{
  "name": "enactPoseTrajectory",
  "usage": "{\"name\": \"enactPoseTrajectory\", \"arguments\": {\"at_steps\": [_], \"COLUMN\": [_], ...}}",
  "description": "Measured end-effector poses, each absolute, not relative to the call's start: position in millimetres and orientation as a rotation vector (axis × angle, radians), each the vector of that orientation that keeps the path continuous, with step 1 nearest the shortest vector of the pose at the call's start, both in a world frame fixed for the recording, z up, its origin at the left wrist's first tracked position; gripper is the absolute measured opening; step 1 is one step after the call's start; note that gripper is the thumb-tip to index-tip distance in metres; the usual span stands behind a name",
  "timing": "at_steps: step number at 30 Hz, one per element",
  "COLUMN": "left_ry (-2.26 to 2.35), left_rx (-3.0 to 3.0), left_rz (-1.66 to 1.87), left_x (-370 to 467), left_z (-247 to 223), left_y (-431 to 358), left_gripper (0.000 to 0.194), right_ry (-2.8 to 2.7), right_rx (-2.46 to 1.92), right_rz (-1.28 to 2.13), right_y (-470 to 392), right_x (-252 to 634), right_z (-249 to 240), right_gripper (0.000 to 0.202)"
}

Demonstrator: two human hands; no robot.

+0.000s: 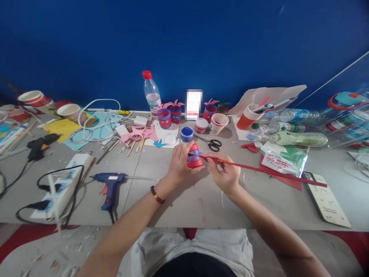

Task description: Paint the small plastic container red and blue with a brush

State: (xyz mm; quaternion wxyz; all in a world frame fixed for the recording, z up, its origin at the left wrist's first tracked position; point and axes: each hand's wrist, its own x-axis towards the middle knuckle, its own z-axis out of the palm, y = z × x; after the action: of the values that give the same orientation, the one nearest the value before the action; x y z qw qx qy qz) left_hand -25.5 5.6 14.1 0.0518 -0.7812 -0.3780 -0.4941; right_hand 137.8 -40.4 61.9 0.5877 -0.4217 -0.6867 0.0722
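Observation:
My left hand (180, 163) is wrapped round a small red-and-blue painted cup (194, 163), held tilted above the table. Between the fingers of my right hand (225, 171) is a long red paintbrush (259, 169), its tip touching the blue band of the cup. Just beyond my hands sits an open jar of blue paint (186, 133). Beside it stand a jar of red paint (201, 125) and a paper cup (219, 124). Black-handled scissors (213, 144) lie in front of them. Finished-looking painted cups with paper leaves (164, 118) stand farther back.
A blue glue gun (109, 184) and a power strip (63, 188) with cables lie at left, near a black glue gun (42, 146). Pink paper scraps (142, 133) and sticks are behind. Plastic bottles (300, 138), stacked cups (249, 117) and a phone (328, 200) occupy the right.

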Motion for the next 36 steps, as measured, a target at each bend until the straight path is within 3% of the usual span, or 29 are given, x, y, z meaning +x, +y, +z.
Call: {"name": "enactPoseTrajectory", "arguments": {"at_steps": [14, 24, 36], "left_ry": [-1.214, -1.079, -1.103], "left_rx": [-2.431, -2.449, -2.456], "left_rz": [-1.532, -1.472, -1.514], "left_x": [-29.2, -23.1, -21.4], "left_z": [20.4, 19.6, 15.1], "left_y": [5.0, 1.4, 2.3], "left_gripper": [0.098, 0.087, 0.091], "right_ry": [-1.593, -1.785, -1.721], "right_rx": [-1.059, -0.868, -0.944], "right_rz": [0.002, -0.05, -0.038], "right_y": [-35.3, -46.2, -46.1], "right_x": [150.9, 136.6, 129.8], "right_z": [52.4, 51.1, 62.7], "right_gripper": [0.019, 0.042, 0.024]}}
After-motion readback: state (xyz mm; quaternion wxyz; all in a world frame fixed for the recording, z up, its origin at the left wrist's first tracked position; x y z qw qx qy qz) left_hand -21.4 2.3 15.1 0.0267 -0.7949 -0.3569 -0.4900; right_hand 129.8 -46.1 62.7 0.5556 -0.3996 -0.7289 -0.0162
